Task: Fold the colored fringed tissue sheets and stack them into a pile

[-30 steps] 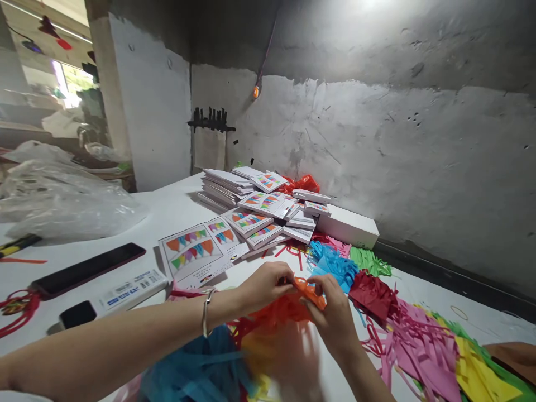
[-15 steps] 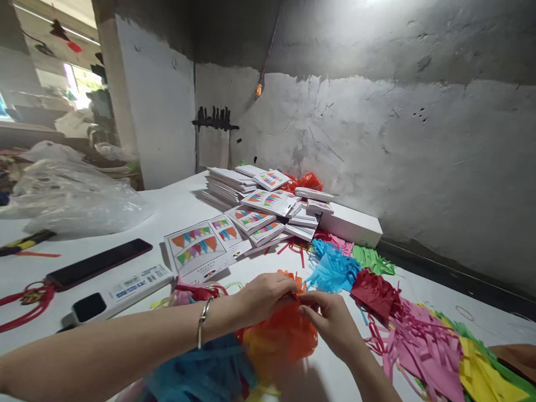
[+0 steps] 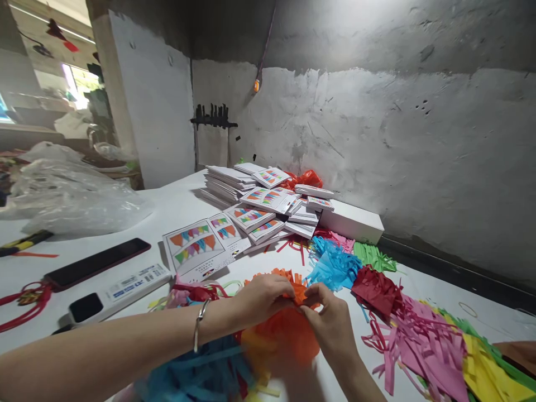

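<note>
Both my hands pinch an orange fringed paper tassel (image 3: 295,335) at its upper edge, over the front of the white table. My left hand (image 3: 266,296), with a silver bracelet at the wrist, is closed on it from the left. Fingers and thumb of my right hand (image 3: 329,315) press together on it from the right. Cut orange strips stick up behind the fingertips, and the lower part is blurred. Blue fringed paper (image 3: 201,368) and some yellow fringe (image 3: 257,360) lie under and beside my left forearm.
Printed cards and flat boxes (image 3: 268,198) are piled behind my hands, next to a long white box (image 3: 352,220). Blue, dark red, pink, yellow and green fringes (image 3: 427,340) run along the right. A phone (image 3: 96,262), a smartwatch (image 3: 86,307) and clear plastic (image 3: 71,195) lie left.
My hands stay on the orange tassel; the right hand's fingers have lifted slightly. More orange strips now show above and behind my left hand. The camera view has shifted a little.
</note>
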Available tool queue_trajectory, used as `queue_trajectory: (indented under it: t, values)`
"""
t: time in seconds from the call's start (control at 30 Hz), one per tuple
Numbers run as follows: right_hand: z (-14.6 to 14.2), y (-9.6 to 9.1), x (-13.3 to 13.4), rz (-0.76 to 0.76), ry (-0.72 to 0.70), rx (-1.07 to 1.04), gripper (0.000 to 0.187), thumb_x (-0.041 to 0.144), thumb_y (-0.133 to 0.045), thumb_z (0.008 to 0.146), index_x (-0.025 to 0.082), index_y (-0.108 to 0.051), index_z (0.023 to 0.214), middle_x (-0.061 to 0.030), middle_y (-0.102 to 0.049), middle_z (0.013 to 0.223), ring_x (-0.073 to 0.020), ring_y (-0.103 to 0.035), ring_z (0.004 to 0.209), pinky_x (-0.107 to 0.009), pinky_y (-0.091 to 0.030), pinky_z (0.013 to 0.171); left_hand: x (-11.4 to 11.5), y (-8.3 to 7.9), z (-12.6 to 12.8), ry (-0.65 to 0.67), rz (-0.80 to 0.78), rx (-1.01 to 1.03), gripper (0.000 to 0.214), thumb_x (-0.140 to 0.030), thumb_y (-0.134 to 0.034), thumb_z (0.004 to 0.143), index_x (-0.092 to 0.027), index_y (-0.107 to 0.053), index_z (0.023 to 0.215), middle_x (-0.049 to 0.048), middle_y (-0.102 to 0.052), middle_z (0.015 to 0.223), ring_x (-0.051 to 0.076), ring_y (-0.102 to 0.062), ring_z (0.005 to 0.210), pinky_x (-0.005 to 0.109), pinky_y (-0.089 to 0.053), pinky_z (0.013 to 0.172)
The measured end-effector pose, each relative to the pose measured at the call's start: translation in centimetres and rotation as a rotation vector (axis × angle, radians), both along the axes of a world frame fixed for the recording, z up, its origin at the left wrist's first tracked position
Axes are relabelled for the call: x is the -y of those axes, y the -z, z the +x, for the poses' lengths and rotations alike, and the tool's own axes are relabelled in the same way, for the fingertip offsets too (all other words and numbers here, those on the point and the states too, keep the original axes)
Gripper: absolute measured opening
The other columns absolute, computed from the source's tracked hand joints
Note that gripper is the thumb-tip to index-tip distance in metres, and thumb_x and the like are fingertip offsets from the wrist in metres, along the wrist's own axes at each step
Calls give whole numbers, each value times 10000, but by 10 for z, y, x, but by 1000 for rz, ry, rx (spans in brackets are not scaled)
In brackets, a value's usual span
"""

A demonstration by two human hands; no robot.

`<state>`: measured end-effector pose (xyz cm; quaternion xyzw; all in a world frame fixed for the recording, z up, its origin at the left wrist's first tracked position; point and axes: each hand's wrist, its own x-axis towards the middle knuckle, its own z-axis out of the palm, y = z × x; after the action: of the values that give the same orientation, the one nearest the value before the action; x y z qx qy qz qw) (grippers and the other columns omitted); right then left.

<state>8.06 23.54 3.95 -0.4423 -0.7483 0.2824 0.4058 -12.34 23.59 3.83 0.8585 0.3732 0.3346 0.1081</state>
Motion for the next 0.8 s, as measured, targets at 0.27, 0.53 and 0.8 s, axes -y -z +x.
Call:
queue_trajectory:
  t: [0.27, 0.53, 0.8]
  values:
    - [2, 12, -6, 170, 14, 61, 229, 71, -605, 768, 212, -652, 942, -7, -682, 877, -181, -628, 747, -283, -450, 690, 2, -6, 4, 5, -98, 68, 170, -250, -591, 939, -170, -740, 921, 74, -709, 924, 186, -657, 836, 263, -490, 764]
    - [10, 25, -10, 410, -79, 158, 131, 117, -655, 862, 245, -666, 838, -5, -607, 815, -222, -548, 826, -325, -390, 754, -3, -20, 2, -14, -315, 56, 224, -344, -638, 895, -148, -728, 835, 26, -718, 773, 156, -623, 703, 208, -448, 609]
    - [9, 28, -11, 565, -64, 223, 193, 38, -595, 859, 213, -547, 796, -1, -565, 804, -209, -518, 815, -347, -366, 787, 0, -31, 10, -18, -266, -38, 135, -205, -582, 852, -175, -711, 825, 13, -709, 774, 148, -595, 692, 223, -398, 636]
